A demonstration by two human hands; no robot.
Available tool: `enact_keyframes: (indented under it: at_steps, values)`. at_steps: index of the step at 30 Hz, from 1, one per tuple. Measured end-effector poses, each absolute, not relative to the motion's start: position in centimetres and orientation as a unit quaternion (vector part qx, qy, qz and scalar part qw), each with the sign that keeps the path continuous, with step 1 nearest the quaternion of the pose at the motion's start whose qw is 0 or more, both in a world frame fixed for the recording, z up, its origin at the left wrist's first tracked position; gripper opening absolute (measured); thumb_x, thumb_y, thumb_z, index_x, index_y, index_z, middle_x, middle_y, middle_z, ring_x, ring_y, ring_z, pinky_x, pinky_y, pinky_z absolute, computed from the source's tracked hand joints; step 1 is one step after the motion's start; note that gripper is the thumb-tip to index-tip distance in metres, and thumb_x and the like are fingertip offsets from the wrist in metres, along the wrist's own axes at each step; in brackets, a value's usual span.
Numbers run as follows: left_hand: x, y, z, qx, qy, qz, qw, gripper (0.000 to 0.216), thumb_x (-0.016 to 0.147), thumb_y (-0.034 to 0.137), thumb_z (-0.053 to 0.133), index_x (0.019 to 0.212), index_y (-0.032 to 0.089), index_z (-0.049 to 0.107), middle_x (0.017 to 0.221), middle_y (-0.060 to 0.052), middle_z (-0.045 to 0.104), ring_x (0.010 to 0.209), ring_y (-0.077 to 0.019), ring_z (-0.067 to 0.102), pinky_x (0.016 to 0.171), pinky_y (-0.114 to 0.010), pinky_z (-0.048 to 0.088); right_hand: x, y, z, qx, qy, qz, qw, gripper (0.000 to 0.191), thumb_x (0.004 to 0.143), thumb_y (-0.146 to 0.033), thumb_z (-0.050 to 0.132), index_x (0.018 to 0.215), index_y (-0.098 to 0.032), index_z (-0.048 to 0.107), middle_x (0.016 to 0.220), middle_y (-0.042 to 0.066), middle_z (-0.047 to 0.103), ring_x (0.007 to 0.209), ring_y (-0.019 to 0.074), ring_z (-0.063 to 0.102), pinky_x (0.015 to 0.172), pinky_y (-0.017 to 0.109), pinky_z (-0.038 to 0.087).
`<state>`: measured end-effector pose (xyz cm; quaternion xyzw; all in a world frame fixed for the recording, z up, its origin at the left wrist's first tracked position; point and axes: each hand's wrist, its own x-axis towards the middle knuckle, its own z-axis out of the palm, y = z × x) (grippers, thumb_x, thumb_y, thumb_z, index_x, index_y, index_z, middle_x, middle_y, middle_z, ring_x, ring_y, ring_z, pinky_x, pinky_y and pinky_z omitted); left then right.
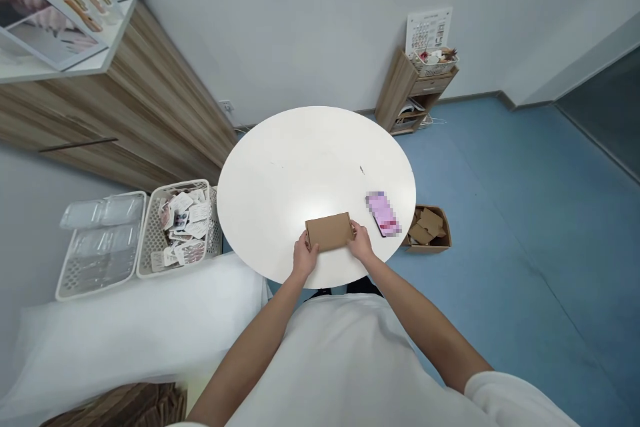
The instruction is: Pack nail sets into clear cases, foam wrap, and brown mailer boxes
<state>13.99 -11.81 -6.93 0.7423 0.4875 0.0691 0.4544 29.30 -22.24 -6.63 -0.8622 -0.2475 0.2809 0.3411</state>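
The left hand [304, 255] grips the box [329, 232] at its left end, the right hand [360, 241] at its right end, so it sits between them over the table's [300, 153] near part. Just right of the right hand lies a phone [383, 215]. Farther off, a shelf [393, 90] stands by the wall [300, 27].

The person wears a loose, plain white T-shirt [345, 360] with soft creases across the front. Its short sleeves are white too: the right sleeve [505, 397] is wide with a rounded edge, while only a sliver of the left sleeve [187, 424] shows. The forearms [430, 320], left hand [305, 255] and right hand [361, 243] are bare. Below the shirt, something black [364, 285] is worn, too little visible to identify.
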Motion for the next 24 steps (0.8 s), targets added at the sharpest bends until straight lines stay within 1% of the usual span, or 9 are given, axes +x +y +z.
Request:
enact_keyframes:
  at_steps: [2, 7, 9, 11, 14, 17, 20, 22, 24]
  values:
    - [14.0, -11.9, -6.3, 0.737, 0.495, 0.077, 0.454, 0.057, 0.077, 0.028, 0.049, 0.130, 0.020, 0.029, 0.084, -0.005, 0.048, 0.075, -0.0168, 0.051, 0.070, -0.032, 0.045, 29.3, -22.4, -6.1, -0.855, -0.243, 0.284, 0.360, 0.058, 0.065, -0.015, 0.050, 0.122, -0.020, 0.043, 0.098, 0.008, 0.050, 0.088, 0.0189, 0.055, 0.077, 0.031, 0.046]
    - [16.1, -13.5, -3.1, 0.734, 0.480, 0.133, 0.462, 0.060, 0.080, 0.040, 0.044, 0.135, 0.026, 0.023, 0.103, -0.008, 0.039, 0.091, -0.0173, 0.049, 0.078, -0.032, 0.045, 30.6, -24.8, -4.2, -0.814, -0.221, 0.266, 0.466, 0.053, 0.070, -0.026, 0.050, 0.122, -0.024, 0.041, 0.101, 0.006, 0.048, 0.083, 0.0160, 0.053, 0.070, 0.029, 0.049]
    - [18.6, -14.7, -1.5, 0.745, 0.461, 0.131, 0.463, 0.060, 0.082, 0.041, 0.043, 0.136, 0.028, 0.020, 0.107, -0.008, 0.035, 0.094, -0.0170, 0.048, 0.079, -0.032, 0.045, 32.2, -26.5, -3.4, -0.807, -0.199, 0.234, 0.504, 0.052, 0.072, -0.029, 0.051, 0.123, -0.025, 0.040, 0.103, 0.007, 0.047, 0.086, 0.0161, 0.052, 0.072, 0.029, 0.049]
    - [22.1, -16.2, -0.1, 0.770, 0.428, 0.110, 0.460, 0.061, 0.082, 0.041, 0.041, 0.137, 0.027, 0.018, 0.106, -0.008, 0.035, 0.096, -0.0180, 0.046, 0.080, -0.033, 0.045, 34.5, -28.8, -2.8, -0.811, -0.170, 0.195, 0.526, 0.051, 0.074, -0.032, 0.051, 0.123, -0.025, 0.039, 0.105, 0.008, 0.045, 0.090, 0.0169, 0.051, 0.077, 0.030, 0.048]
    - [28.3, -18.7, 1.4, 0.821, 0.346, 0.057, 0.450, 0.062, 0.083, 0.043, 0.038, 0.138, 0.024, 0.014, 0.104, -0.009, 0.037, 0.096, -0.0196, 0.046, 0.079, -0.034, 0.044, 38.8, -33.1, -2.5, -0.829, -0.109, 0.140, 0.530, 0.051, 0.076, -0.037, 0.049, 0.124, -0.023, 0.039, 0.108, 0.009, 0.044, 0.094, 0.0183, 0.050, 0.080, 0.031, 0.046]
    - [35.0, -21.7, 1.7, 0.862, 0.259, -0.011, 0.436, 0.064, 0.084, 0.046, 0.035, 0.138, 0.021, 0.013, 0.104, -0.010, 0.039, 0.096, -0.0208, 0.047, 0.082, -0.035, 0.042, 43.1, -37.9, -3.1, -0.852, -0.048, 0.090, 0.514, 0.053, 0.077, -0.042, 0.046, 0.126, -0.022, 0.038, 0.108, 0.010, 0.043, 0.096, 0.0195, 0.049, 0.081, 0.033, 0.045]
    - [41.5, -24.9, 0.8, 0.886, 0.200, -0.079, 0.412, 0.063, 0.083, 0.049, 0.034, 0.137, 0.018, 0.018, 0.105, -0.011, 0.042, 0.099, -0.0227, 0.046, 0.085, -0.036, 0.039, 46.7, -42.4, -4.2, -0.872, 0.007, 0.064, 0.486, 0.058, 0.078, -0.046, 0.045, 0.128, -0.021, 0.035, 0.108, 0.010, 0.041, 0.098, 0.0208, 0.048, 0.083, 0.036, 0.043]
    - [45.7, -26.9, -0.2, 0.895, 0.170, -0.119, 0.396, 0.064, 0.083, 0.052, 0.033, 0.135, 0.017, 0.023, 0.105, -0.011, 0.043, 0.102, -0.0238, 0.046, 0.087, -0.036, 0.037, 48.8, -44.9, -5.0, -0.880, 0.044, 0.068, 0.469, 0.061, 0.077, -0.048, 0.045, 0.131, -0.020, 0.032, 0.108, 0.010, 0.040, 0.098, 0.0211, 0.047, 0.081, 0.036, 0.044]
    - [49.5, -28.7, -1.4, 0.899, 0.147, -0.143, 0.386, 0.066, 0.082, 0.054, 0.032, 0.134, 0.014, 0.024, 0.107, -0.013, 0.043, 0.104, -0.0252, 0.045, 0.089, -0.037, 0.035, 50.8, -46.9, -5.8, -0.884, 0.073, 0.071, 0.456, 0.064, 0.078, -0.048, 0.044, 0.133, -0.019, 0.029, 0.108, 0.010, 0.039, 0.098, 0.0211, 0.047, 0.080, 0.036, 0.044]
